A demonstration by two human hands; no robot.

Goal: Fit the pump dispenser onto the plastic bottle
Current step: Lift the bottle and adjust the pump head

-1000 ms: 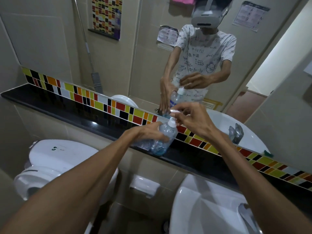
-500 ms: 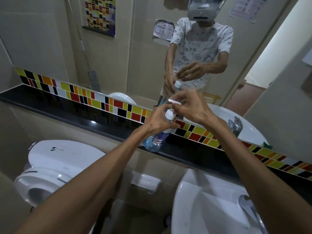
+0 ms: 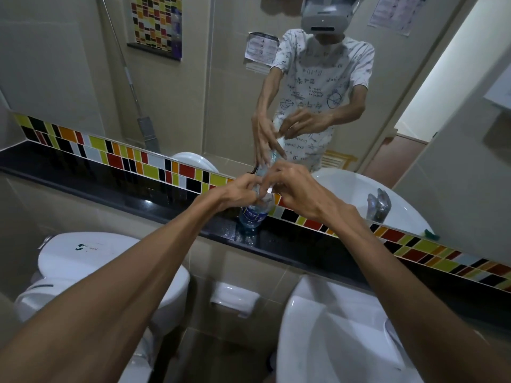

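A clear plastic bottle (image 3: 253, 217) with a blue label stands upright on the black ledge (image 3: 110, 186), close to the mirror. My left hand (image 3: 237, 193) grips its upper part near the neck. My right hand (image 3: 290, 183) is closed over the white pump dispenser (image 3: 268, 190) at the bottle's top. Fingers hide most of the pump and the neck, so how the pump sits on the bottle cannot be seen. The mirror repeats both hands and the bottle.
A strip of coloured tiles (image 3: 138, 161) runs along the mirror's base. Below the ledge are a white toilet tank (image 3: 91, 258) at left, a paper holder (image 3: 235, 298) in the middle and a white washbasin (image 3: 345, 335) at right. A tap (image 3: 378, 204) shows in the mirror.
The bottle went from tilted and held above the ledge to upright with its base on the ledge. Both hands moved closer together around its top.
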